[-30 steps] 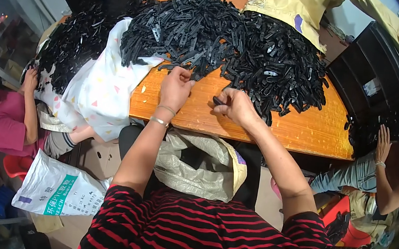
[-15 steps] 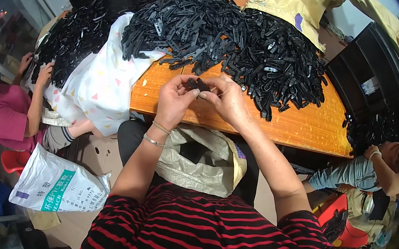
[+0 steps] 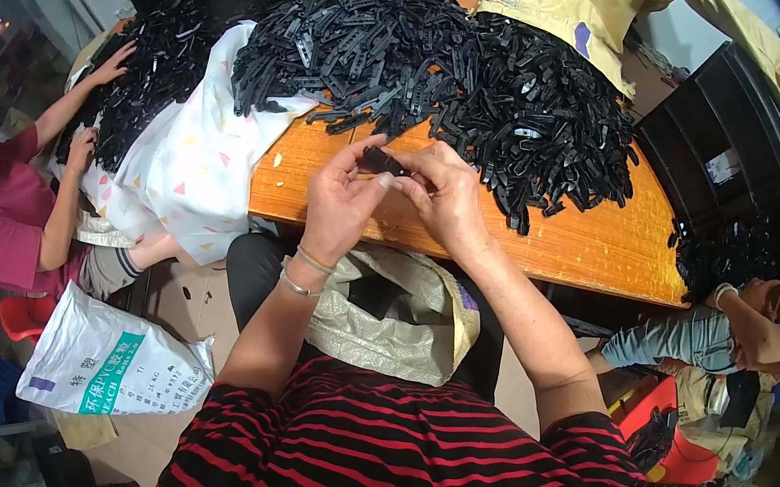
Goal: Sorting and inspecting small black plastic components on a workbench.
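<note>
Over the near edge of the wooden table (image 3: 548,240), my left hand (image 3: 344,200) and my right hand (image 3: 443,196) meet around small black plastic parts (image 3: 382,161). Fingers and thumbs of both hands pinch them, and the fingers partly cover them, so I cannot tell how many there are. Just beyond my hands, a large heap of slim black plastic parts (image 3: 366,53) spreads across the table, with more piled to its right (image 3: 543,126). An open woven sack (image 3: 385,322) lies in my lap below my hands.
A patterned white cloth (image 3: 187,177) hangs at the left table edge. Beside it a person (image 3: 16,204) reaches into another black pile. On the right, a black bin (image 3: 724,140) tilts near a second person's arm (image 3: 763,332). A white printed sack (image 3: 114,360) stands lower left.
My hands have shifted slightly, and the black parts show more between my fingers. The person at the left has stretched one arm farther across their pile.
</note>
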Demonstrator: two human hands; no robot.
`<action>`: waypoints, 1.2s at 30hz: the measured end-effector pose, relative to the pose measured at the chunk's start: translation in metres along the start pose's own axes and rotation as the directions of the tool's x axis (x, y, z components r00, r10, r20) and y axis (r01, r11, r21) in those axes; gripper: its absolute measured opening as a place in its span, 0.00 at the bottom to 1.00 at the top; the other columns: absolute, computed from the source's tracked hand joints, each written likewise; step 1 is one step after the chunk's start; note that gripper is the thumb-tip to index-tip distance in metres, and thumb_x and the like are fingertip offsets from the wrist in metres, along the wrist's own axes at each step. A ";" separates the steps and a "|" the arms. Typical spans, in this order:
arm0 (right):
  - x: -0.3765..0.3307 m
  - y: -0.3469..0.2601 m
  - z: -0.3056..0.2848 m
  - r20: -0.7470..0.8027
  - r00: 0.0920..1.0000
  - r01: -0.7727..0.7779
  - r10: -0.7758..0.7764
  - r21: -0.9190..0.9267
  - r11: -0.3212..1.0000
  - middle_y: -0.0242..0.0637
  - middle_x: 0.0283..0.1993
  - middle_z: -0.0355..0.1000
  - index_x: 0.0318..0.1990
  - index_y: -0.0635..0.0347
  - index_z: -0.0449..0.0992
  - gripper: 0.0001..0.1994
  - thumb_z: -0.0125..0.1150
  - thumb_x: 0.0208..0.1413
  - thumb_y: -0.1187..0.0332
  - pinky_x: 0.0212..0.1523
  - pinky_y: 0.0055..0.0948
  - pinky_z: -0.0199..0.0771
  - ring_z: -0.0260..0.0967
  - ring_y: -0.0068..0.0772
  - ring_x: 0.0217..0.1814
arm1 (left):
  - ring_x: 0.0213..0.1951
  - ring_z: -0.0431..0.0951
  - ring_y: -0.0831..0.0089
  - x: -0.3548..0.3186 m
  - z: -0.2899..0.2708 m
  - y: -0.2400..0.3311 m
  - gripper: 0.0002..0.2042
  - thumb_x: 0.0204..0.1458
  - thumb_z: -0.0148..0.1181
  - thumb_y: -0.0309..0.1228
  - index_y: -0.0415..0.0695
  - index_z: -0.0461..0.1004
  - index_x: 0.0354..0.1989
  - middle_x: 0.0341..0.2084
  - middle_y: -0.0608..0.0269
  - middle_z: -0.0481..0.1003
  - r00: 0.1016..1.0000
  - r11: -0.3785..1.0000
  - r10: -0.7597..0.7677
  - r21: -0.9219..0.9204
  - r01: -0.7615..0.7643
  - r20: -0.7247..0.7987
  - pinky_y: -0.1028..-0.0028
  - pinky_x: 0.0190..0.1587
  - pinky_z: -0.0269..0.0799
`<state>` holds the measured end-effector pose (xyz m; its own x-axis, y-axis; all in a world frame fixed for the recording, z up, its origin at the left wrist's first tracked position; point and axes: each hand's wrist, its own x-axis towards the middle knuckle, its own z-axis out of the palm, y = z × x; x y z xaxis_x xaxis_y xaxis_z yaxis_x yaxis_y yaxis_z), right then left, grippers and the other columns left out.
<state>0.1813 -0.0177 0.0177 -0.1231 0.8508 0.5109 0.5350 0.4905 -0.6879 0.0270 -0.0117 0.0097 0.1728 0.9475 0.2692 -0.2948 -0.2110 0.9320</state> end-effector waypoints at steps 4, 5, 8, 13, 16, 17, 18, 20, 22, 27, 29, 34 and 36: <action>-0.004 -0.002 0.002 -0.048 0.999 0.025 -0.024 0.014 1.000 0.34 0.28 0.67 0.40 0.62 0.78 0.14 0.68 0.42 0.79 0.29 0.22 0.70 0.65 0.26 0.26 | 0.42 0.75 0.76 -0.011 0.010 0.004 0.19 0.49 0.59 0.17 0.35 0.69 0.51 0.40 0.61 0.74 0.987 0.976 0.149 0.170 -0.137 -0.060 0.78 0.44 0.72; -0.004 -0.004 0.002 -0.032 0.999 -0.018 0.019 0.031 0.999 0.33 0.29 0.67 0.40 0.62 0.77 0.14 0.68 0.42 0.79 0.30 0.21 0.71 0.66 0.24 0.26 | 0.42 0.75 0.76 -0.012 0.011 0.006 0.19 0.49 0.59 0.17 0.35 0.69 0.51 0.40 0.61 0.74 0.987 0.976 0.148 0.171 -0.136 -0.059 0.78 0.44 0.72; -0.001 -0.007 0.002 -0.045 0.994 -0.097 0.103 0.106 0.990 0.31 0.30 0.69 0.38 0.64 0.74 0.14 0.69 0.43 0.78 0.32 0.20 0.73 0.67 0.21 0.27 | 0.40 0.75 0.75 -0.015 0.012 0.014 0.16 0.49 0.59 0.17 0.37 0.72 0.48 0.38 0.61 0.74 0.968 0.903 0.247 0.372 -0.216 -0.037 0.77 0.43 0.72; -0.010 0.003 0.003 0.070 0.971 -0.239 0.228 0.283 0.929 0.35 0.25 0.70 0.36 0.65 0.73 0.14 0.70 0.41 0.76 0.26 0.25 0.70 0.67 0.21 0.25 | 0.43 0.74 0.76 -0.019 0.012 0.025 0.13 0.52 0.56 0.19 0.34 0.70 0.48 0.39 0.63 0.73 0.983 0.915 0.171 0.359 -0.184 0.068 0.77 0.49 0.68; -0.020 0.016 0.015 0.106 0.958 -0.286 0.266 0.299 0.910 0.34 0.23 0.70 0.33 0.65 0.71 0.12 0.69 0.42 0.75 0.25 0.24 0.68 0.66 0.19 0.25 | 0.38 0.74 0.77 -0.017 0.009 0.011 0.10 0.51 0.58 0.20 0.37 0.72 0.42 0.35 0.63 0.74 0.980 0.942 0.197 0.269 -0.200 0.037 0.79 0.36 0.71; -0.020 0.016 0.021 0.100 0.960 -0.279 0.260 0.346 0.896 0.33 0.22 0.68 0.31 0.65 0.70 0.12 0.69 0.43 0.75 0.25 0.24 0.68 0.65 0.19 0.24 | 0.38 0.74 0.77 -0.018 0.006 0.005 0.10 0.51 0.58 0.20 0.37 0.72 0.42 0.35 0.63 0.74 0.980 0.943 0.195 0.267 -0.200 0.045 0.79 0.36 0.71; -0.023 0.015 0.026 0.122 0.951 -0.309 0.285 0.330 0.892 0.32 0.21 0.67 0.28 0.64 0.68 0.12 0.68 0.43 0.75 0.25 0.23 0.67 0.63 0.19 0.23 | 0.36 0.74 0.79 -0.021 0.003 0.000 0.09 0.51 0.58 0.21 0.37 0.72 0.42 0.34 0.64 0.74 0.992 0.963 0.125 0.235 -0.130 0.033 0.81 0.34 0.71; -0.036 0.003 0.022 0.204 0.951 -0.283 0.232 0.278 0.918 0.35 0.21 0.67 0.25 0.61 0.67 0.14 0.70 0.43 0.68 0.26 0.28 0.67 0.64 0.27 0.22 | 0.31 0.73 0.84 -0.030 -0.004 0.004 0.06 0.53 0.58 0.23 0.36 0.73 0.39 0.30 0.66 0.74 0.993 0.976 -0.116 0.187 0.110 0.023 0.82 0.31 0.70; -0.046 -0.003 0.013 0.421 0.873 -0.303 0.247 0.069 0.951 0.41 0.22 0.70 0.26 0.61 0.71 0.15 0.71 0.42 0.61 0.29 0.33 0.69 0.69 0.37 0.25 | 0.29 0.73 0.84 -0.042 -0.021 -0.002 0.06 0.53 0.58 0.23 0.36 0.73 0.38 0.30 0.66 0.74 0.963 0.942 -0.234 0.277 0.191 0.130 0.82 0.31 0.70; -0.049 0.031 -0.020 0.403 0.899 -0.180 0.170 -0.014 0.984 0.40 0.32 0.76 0.32 0.59 0.79 0.09 0.69 0.44 0.66 0.35 0.32 0.73 0.74 0.36 0.34 | 0.30 0.72 0.82 -0.065 -0.038 -0.005 0.05 0.52 0.57 0.23 0.35 0.75 0.36 0.29 0.66 0.75 0.934 0.873 -0.237 0.481 0.084 0.267 0.83 0.34 0.68; -0.034 0.045 -0.040 0.177 0.984 0.020 0.034 -0.292 0.956 0.40 0.29 0.73 0.30 0.59 0.78 0.05 0.67 0.45 0.71 0.34 0.35 0.73 0.73 0.43 0.33 | 0.30 0.71 0.83 -0.048 -0.045 -0.011 0.06 0.52 0.59 0.23 0.35 0.75 0.37 0.28 0.66 0.74 0.943 0.894 -0.298 0.391 0.221 0.149 0.82 0.33 0.68; -0.015 0.079 -0.046 0.214 0.976 0.103 0.032 -0.591 0.800 0.41 0.39 0.69 0.37 0.59 0.76 0.12 0.63 0.41 0.76 0.39 0.38 0.73 0.71 0.45 0.41 | 0.31 0.76 0.58 0.038 -0.041 -0.041 0.07 0.47 0.61 0.24 0.38 0.75 0.34 0.28 0.52 0.74 0.978 0.649 0.186 0.736 -0.193 0.092 0.67 0.34 0.72; -0.011 0.077 -0.041 0.263 0.963 0.128 0.061 -0.644 0.754 0.40 0.37 0.68 0.38 0.59 0.74 0.13 0.63 0.41 0.74 0.39 0.38 0.72 0.69 0.45 0.43 | 0.35 0.75 0.54 0.061 -0.035 -0.052 0.08 0.46 0.62 0.24 0.38 0.76 0.35 0.30 0.52 0.73 0.969 0.487 0.217 0.848 -0.210 0.115 0.63 0.38 0.71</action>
<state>0.2581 0.0028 -0.0204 -0.3060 0.8987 0.3142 0.9259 0.3577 -0.1214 0.0202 0.0651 -0.0306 0.2116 0.8449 0.4912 0.6166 -0.5054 0.6037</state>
